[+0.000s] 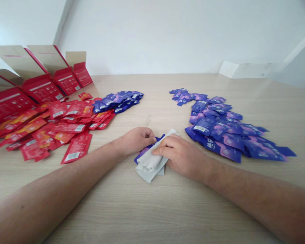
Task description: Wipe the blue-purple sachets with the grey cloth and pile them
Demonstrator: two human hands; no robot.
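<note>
A folded grey-white cloth [155,157] is gripped in my right hand [184,154] and lies over a purple-blue sachet [140,156]. Most of that sachet is hidden beneath the cloth. My left hand [137,139] pinches the sachet's far edge between thumb and curled fingers, against the table. Right of my right hand spreads a heap of purple sachets [218,130]. Beyond my left hand lies a smaller pile of blue sachets [119,100], beside many red and orange sachets [66,118].
Several red cardboard boxes [43,88] with raised flaps stand in a row at the left. At the back right, a white box [245,70] sits near the wall [167,34]. Everything rests on a pale wooden table [152,213].
</note>
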